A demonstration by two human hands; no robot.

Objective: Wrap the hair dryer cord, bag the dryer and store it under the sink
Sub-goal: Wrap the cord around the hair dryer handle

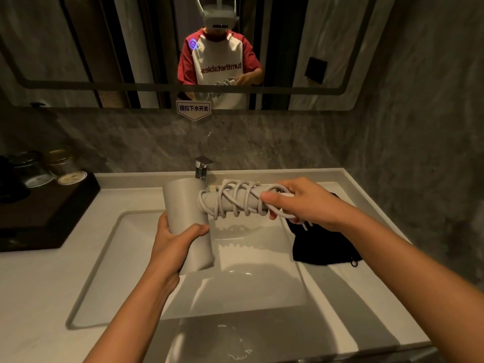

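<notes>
- Hair dryer (183, 205) held over sink (110, 258): barrel runs near-far, handle sticks out to the right, roughly level.
- Cord (235, 200) coiled round the handle, several loops.
- Left hand (172, 244) fingers closed on barrel; right hand (303, 203) fingers closed on handle end w/ cord.
- Black bag (317, 247) lies on white counter (31, 284), right of the basin.
- Grey stone walls; mirror (104, 48) above tap (201, 169).
- Sign (193, 109) reads 提拉下水开关.
</notes>
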